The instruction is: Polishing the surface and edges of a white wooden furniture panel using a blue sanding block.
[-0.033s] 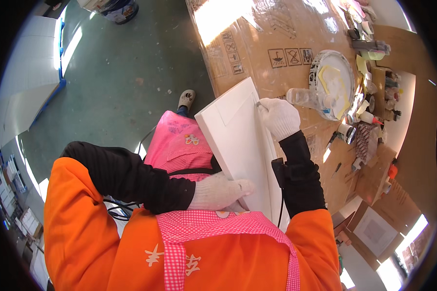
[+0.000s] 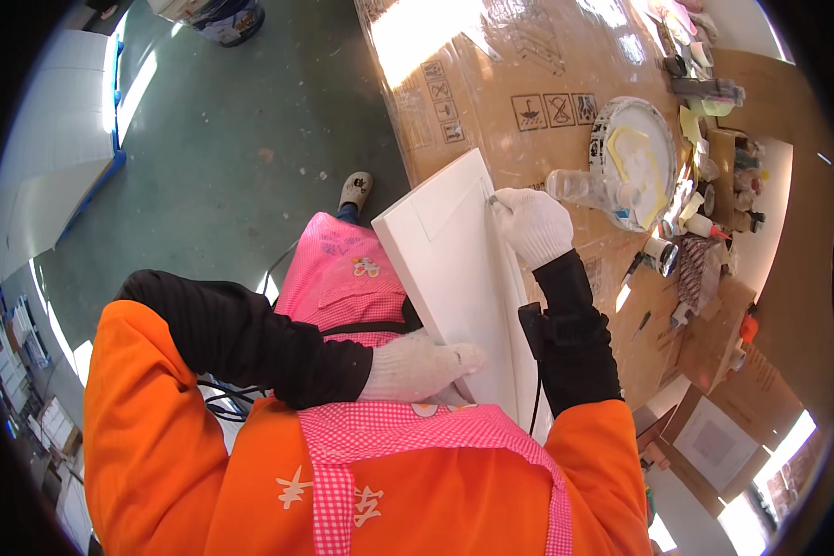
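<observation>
A white panel with a recessed face, like a cabinet door, lies tilted between my body and the table edge. My left hand, in a white knit glove, grips its near left edge, thumb on the face and fingers out of sight beneath. My right hand, gloved the same way, rests at the panel's right side toward the far end. Its fingers are curled closed against the inner edge of the raised border. A tiny dark spot shows at the fingertips, but what they pinch is too small to make out.
A cardboard-covered table stands ahead and right. On it are a clear plastic bottle, a round white lid with yellowish residue, a small jar and a crumpled patterned cloth. A bucket stands on the green floor.
</observation>
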The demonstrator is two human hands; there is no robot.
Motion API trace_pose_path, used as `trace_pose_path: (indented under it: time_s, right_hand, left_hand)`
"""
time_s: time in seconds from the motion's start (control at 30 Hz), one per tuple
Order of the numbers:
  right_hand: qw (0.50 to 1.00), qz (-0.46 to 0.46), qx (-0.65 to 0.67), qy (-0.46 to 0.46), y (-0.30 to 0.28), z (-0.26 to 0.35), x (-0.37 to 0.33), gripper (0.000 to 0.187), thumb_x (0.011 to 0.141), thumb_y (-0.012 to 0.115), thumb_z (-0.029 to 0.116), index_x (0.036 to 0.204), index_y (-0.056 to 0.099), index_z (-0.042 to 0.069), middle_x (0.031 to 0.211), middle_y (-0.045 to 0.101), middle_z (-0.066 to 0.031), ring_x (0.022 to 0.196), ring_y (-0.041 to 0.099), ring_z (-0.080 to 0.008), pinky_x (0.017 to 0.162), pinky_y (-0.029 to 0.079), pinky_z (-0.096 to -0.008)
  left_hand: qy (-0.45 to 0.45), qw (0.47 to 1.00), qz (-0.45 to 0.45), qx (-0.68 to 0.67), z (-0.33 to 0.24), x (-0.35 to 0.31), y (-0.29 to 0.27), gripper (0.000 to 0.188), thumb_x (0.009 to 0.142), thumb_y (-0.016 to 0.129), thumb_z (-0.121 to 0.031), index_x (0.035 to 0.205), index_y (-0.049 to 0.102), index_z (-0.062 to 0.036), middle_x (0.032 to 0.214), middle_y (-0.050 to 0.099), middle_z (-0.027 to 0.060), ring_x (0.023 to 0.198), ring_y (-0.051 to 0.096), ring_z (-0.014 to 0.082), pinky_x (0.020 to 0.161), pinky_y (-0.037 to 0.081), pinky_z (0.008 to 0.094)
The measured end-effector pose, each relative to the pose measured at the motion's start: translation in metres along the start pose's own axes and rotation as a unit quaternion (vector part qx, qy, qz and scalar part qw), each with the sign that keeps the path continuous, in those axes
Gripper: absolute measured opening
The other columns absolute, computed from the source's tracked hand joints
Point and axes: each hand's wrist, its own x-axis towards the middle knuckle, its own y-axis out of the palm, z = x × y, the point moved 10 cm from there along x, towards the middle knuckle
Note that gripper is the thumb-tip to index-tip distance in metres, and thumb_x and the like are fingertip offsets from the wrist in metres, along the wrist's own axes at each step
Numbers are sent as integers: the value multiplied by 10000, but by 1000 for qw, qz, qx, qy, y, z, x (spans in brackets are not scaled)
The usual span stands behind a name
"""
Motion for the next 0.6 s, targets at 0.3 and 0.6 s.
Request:
trace_pose_path:
  time_s: [0.3,0.6]
  right_hand:
    - [999,-5,44,20,-7,7,2,214,941,601,287,973,734,123,911,734,-134,913,706,-352,787,558,-475]
    - [939,-15,321,122,22,-36,-11,423,854,668,372,1008,708,-20,987,738,-208,1006,696,-382,887,541,-440]
  left_hand:
    - [-30,999,8,27,2,-8,-6,431,1011,521,-267,1297,561,54,1148,688,152,837,683,166,675,570,279]
    - [-65,991,-9,-113,17,2,-20,367,1028,514,-157,1339,514,37,1197,686,222,927,739,283,700,613,339]
